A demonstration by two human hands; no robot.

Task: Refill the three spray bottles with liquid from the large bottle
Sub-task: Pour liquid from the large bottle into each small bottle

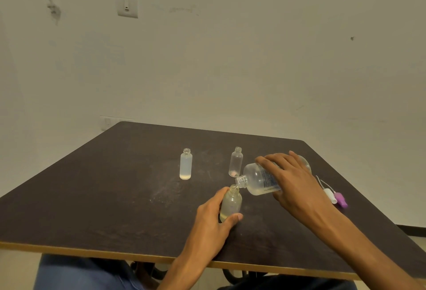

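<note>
My right hand [292, 181] grips the large clear bottle [258, 180], tipped on its side with its open neck over the mouth of a small spray bottle [231, 203]. Pale yellowish liquid lies in both. My left hand [213, 216] holds that small bottle upright on the dark table [115, 197], fingers and thumb curled round it. Two other small open bottles stand further back: a frosted one [185, 164] on the left with a little liquid at the bottom, and a clear one [235, 162] just behind the large bottle's neck.
Spray caps lie on the table to the right of my right hand: a white one [330, 195] and a purple one [341, 200], with thin tubes. The table's front edge [92, 251] runs near my lap. A wall stands behind the table.
</note>
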